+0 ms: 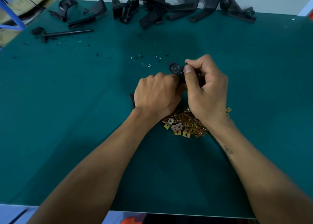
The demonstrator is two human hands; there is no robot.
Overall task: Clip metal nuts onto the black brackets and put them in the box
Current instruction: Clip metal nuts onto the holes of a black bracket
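Over the middle of the green table I hold one black bracket [176, 69] between both hands. My left hand [155, 95] grips its lower part, and a black end sticks out to the left of my wrist. My right hand [205, 86] pinches at the bracket's upper right edge with thumb and forefinger; whether a nut sits between those fingers is hidden. A heap of brass-coloured metal nuts [184, 123] lies on the table just below my hands, partly covered by my right wrist.
Several more black brackets [152, 8] lie in a row along the table's far edge against a white wall. A black rod [67, 33] and small black crumbs lie at the far left. Cardboard [22, 1] and a blue frame stand beyond the left corner.
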